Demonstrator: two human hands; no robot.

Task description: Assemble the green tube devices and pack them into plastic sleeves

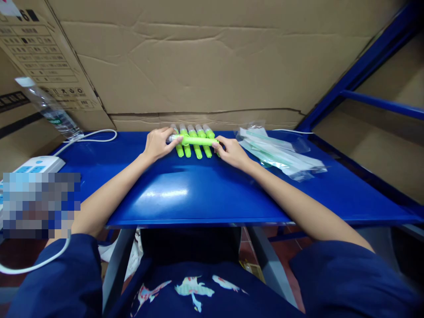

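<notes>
Between my two hands a lime-green highlighter [200, 141] with a clear cap lies level, held above the table. My left hand [159, 143] pinches its capped left end between thumb and fingers. At the other end, the thumb and fingertips of my right hand [230, 152] grip the green barrel. Directly behind and beneath it, several more highlighters [198, 152] of the same kind lie side by side on the blue table [198, 194], their clear caps pointing away from me. The held highlighter hides their middles.
Clear plastic sleeves [281, 152] lie to the right of my right hand. On the left stand a plastic bottle [53, 110] and a white power strip [43, 165] with a white cable [96, 134]. A cardboard wall [198, 66] closes off the back; a blue metal frame [357, 66] rises at right.
</notes>
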